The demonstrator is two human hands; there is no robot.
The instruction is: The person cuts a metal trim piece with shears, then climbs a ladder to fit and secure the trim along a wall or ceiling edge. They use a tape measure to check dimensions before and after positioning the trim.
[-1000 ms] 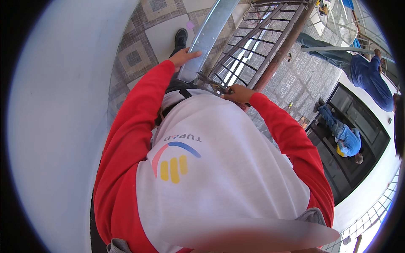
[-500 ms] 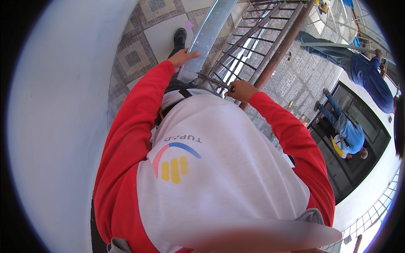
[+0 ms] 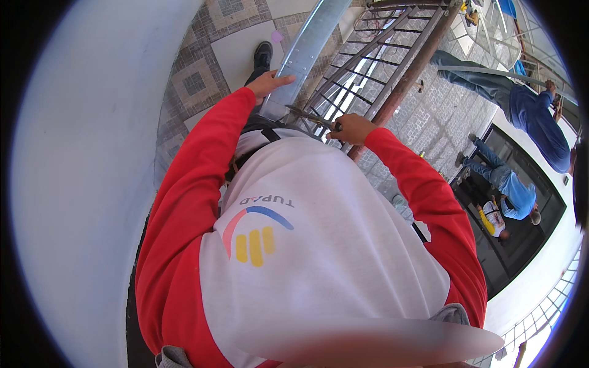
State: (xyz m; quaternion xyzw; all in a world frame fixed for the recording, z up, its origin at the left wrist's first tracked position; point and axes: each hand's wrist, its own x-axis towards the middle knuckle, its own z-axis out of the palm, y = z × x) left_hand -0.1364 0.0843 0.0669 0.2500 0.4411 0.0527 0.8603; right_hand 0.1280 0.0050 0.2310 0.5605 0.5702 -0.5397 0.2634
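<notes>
A long, shiny sheet-metal channel (image 3: 300,63) runs from near my waist up toward the top of the view, with small rivets or screws along it. My left hand (image 3: 267,86) grips its left edge, the thumb lying over the metal. In my right hand (image 3: 354,129) is a pair of metal snips (image 3: 314,118) with dark handles. Their blades point left and touch or nearly touch the near end of the channel. Whether the blades bite into the metal I cannot tell. The fingers of my right hand are partly hidden around the handles.
Just right of the channel stands a metal ladder-like frame (image 3: 378,45) beside a rusty brown pole (image 3: 412,67). Patterned tiles (image 3: 195,83) and a white wall (image 3: 80,184) lie left. A person in dark blue (image 3: 537,119) holds a long strip; another in light blue (image 3: 517,194) is near a dark window.
Both my hands and the snips stay almost in place. At right, the person in dark blue has shifted with the long strip, and the person in light blue has moved slightly.
</notes>
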